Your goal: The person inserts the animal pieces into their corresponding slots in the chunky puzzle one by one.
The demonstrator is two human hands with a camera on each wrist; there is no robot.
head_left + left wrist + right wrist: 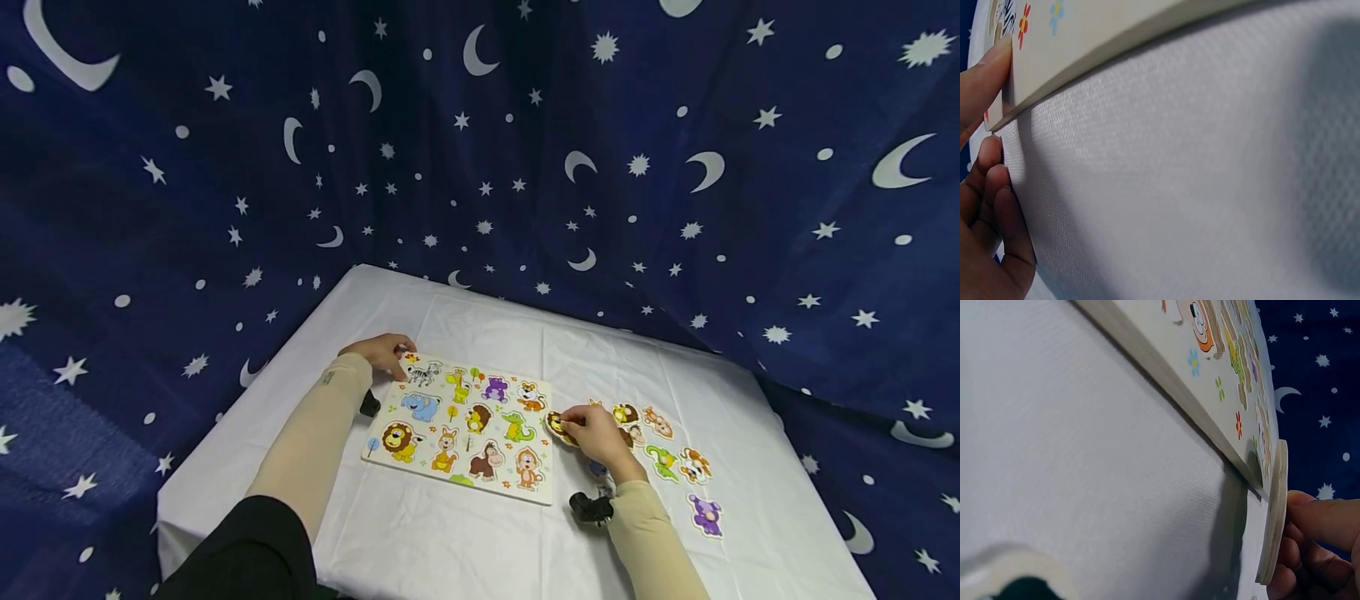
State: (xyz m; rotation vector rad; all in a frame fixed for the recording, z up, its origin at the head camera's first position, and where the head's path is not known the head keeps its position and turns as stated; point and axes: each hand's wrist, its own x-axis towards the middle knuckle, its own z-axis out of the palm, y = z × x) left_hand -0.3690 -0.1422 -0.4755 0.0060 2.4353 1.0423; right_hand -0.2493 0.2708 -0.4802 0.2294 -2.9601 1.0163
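A wooden animal puzzle board (468, 393) lies on the white table, printed with animal pictures in its recesses. At its far left corner, my left hand (380, 353) holds the board, thumb on the top face near the zebra (425, 374) and the other fingers curled at the edge. Just off the board's right edge, my right hand (597, 433) pinches a yellow and brown lion puzzle piece (557, 427). In the right wrist view this wooden piece (1274, 515) stands edge-on, tilted, beside the board's corner.
Loose pieces lie to the right: a hedgehog (625, 413), a monkey (658, 422), a crocodile (662, 462), a tiger (695, 466) and a purple animal (706, 515). Others are partly hidden by my right hand. A dark blue star-and-moon curtain (480, 167) surrounds the table.
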